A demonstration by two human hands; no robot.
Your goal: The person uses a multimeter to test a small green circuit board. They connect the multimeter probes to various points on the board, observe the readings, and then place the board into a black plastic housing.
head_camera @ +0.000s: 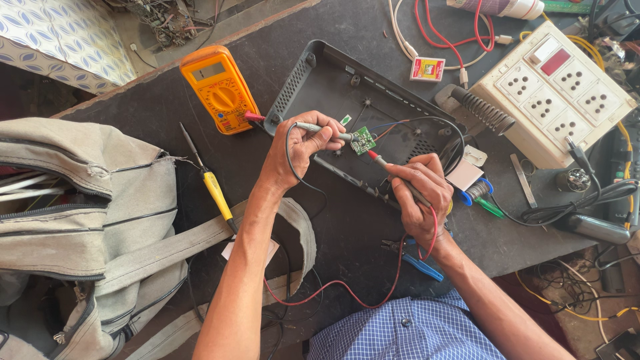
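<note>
The small green circuit board (363, 140), light, stiff and probably fragile, best gripped by its edges, sits over the black plastic casing (320, 80). Left hand (303, 143) pinches it with the black probe (320, 128); right hand (421, 190), at four o'clock, grips the red probe (377, 160).

Electronics repair workshop: multimeter (219, 89), soldering-iron stand (485, 111), socket board (557, 90), loose wires (445, 30) (cluttered dark bench (153, 110)).

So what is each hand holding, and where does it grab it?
The left hand pinches the black probe along its shaft, near the tip. The right hand grips the red probe like a pen, behind its tip. Both tips meet the small green circuit board.
</note>
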